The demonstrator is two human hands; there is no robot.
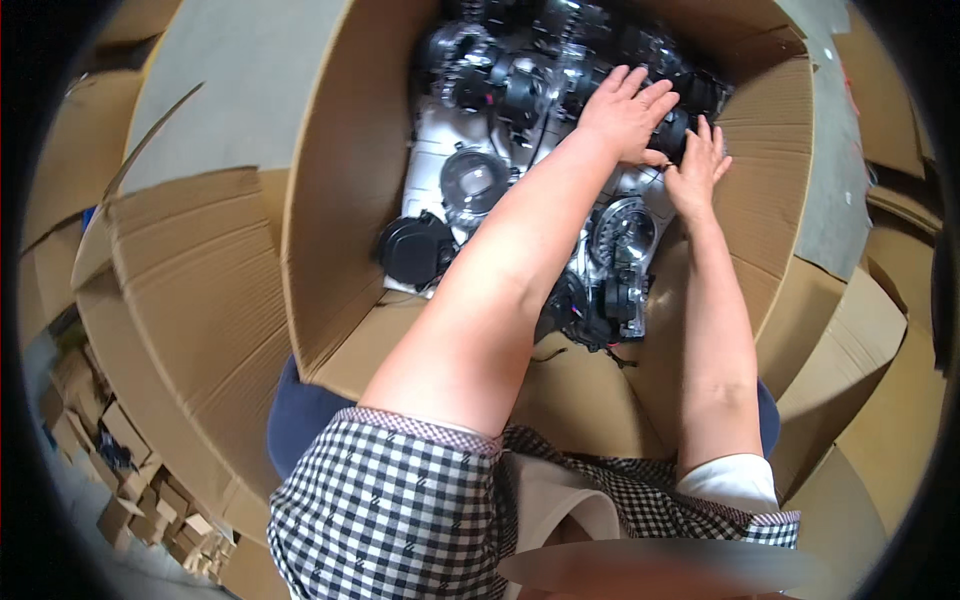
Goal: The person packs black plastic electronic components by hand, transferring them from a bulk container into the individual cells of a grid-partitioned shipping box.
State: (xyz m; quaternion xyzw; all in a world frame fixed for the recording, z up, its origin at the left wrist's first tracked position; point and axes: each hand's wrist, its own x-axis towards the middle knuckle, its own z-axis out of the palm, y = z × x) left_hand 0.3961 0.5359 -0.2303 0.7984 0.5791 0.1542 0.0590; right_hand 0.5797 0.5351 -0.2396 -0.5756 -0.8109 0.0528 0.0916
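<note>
Deep inside the big cardboard box [340, 200], up against its far right wall, sits a black lamp part [680, 125] — and both hands are on it. The left hand [625, 112] lies flat over the top of it, fingers [640, 85] spread and nearly straight, palm down, covering the piece rather than closing round it. I cannot tell whether anything is gripped underneath. The right hand [698, 170] comes in just below and to the right, fingers [712, 140] stretched upward and touching the same black part from its near side, thumb tucked toward the left hand; again the fingers are extended, and whether they pinch anything is hidden. The two hands meet almost thumb to thumb, the part showing between and beyond their fingertips.

Around it the box floor is crowded with a pile of black and chrome headlight modules [510, 70], stacked along the far end. Nearer in, a clear round lens unit [472, 185] lies on a white sheet [432, 150], and a round black cap [415, 248] rests by the sheet's near left corner. Under the left forearm a chrome reflector unit [622, 232] shows, with another black module [615, 305] just below it, wires trailing.

Outside the box — more flattened cardboard flaps [190, 300] on the left, and small cartons [120, 480] stacked lower left. A checked sleeve [400, 500] fills the bottom.
</note>
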